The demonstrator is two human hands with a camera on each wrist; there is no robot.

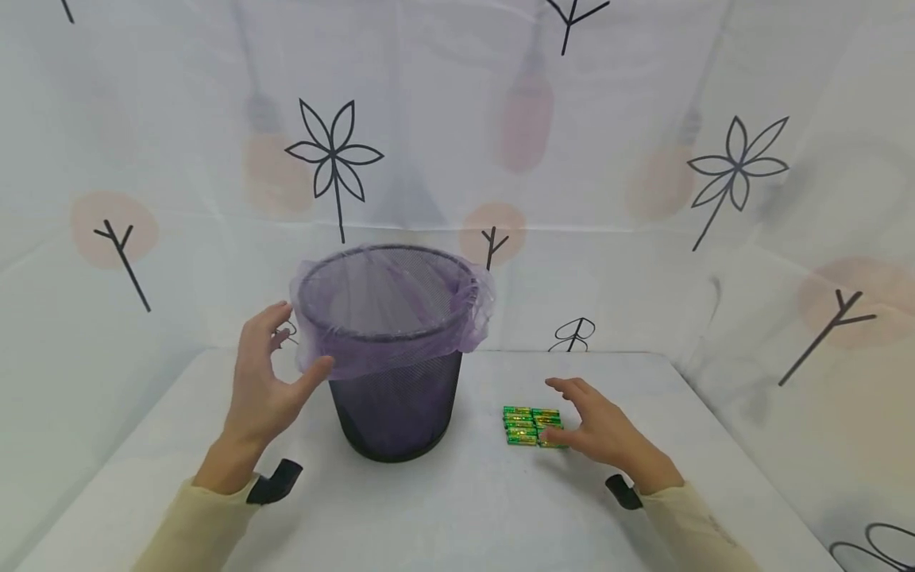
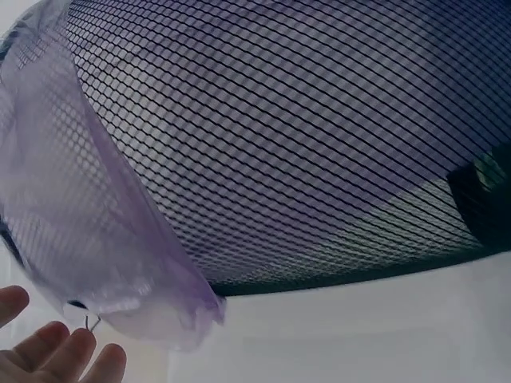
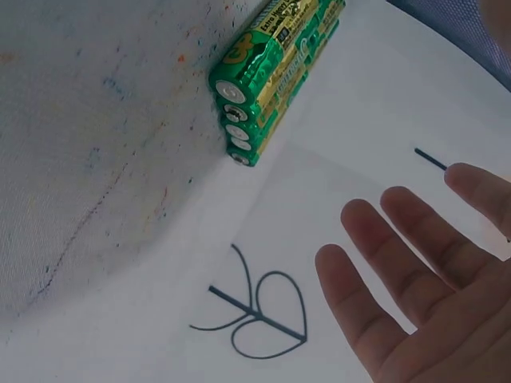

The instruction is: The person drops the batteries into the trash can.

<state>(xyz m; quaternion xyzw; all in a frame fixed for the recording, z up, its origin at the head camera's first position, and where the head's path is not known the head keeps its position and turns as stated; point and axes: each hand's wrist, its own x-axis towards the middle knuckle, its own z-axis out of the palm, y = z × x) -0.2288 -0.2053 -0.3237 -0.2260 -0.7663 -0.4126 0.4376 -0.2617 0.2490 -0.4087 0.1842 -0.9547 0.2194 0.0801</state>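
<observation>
A black mesh wastebasket (image 1: 400,413) stands upright on the table, its rim wrapped by a purple bin liner (image 1: 357,353). My left hand (image 1: 268,389) is at the basket's left side, thumb and fingers spread beside the folded-over liner. In the left wrist view, fingertips (image 2: 60,351) show close to the liner's edge (image 2: 160,295). Right of the basket lies a block of green and gold batteries (image 1: 522,423), set side by side in two columns. My right hand (image 1: 600,425) hovers at their right end, fingers extended, the thumb overlapping the nearest batteries in the head view.
A white table (image 1: 457,516) bears the basket and batteries. Behind and at both sides hangs a pale cloth (image 1: 429,191) printed with flowers and twigs. Black bands (image 1: 275,481) sit at both wrists, over light yellow sleeves.
</observation>
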